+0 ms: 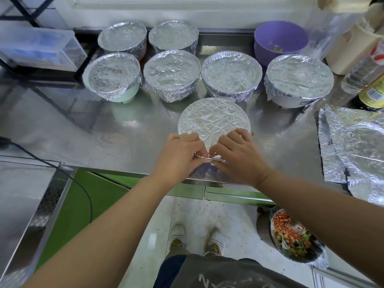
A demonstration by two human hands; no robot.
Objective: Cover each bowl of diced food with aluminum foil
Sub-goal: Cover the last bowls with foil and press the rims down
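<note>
A foil-covered bowl stands near the front edge of the steel counter. My left hand and my right hand both pinch the crumpled foil edge at the bowl's near rim, fingertips almost meeting. Behind it stand several more foil-covered bowls, among them a mint-green one, one in the middle and a white one. An uncovered purple bowl with a little food sits at the back right.
Loose foil sheets lie on the counter at the right. Bottles and a plastic bag stand at the far right. A clear box sits back left. A bin of diced scraps stands on the floor by my feet.
</note>
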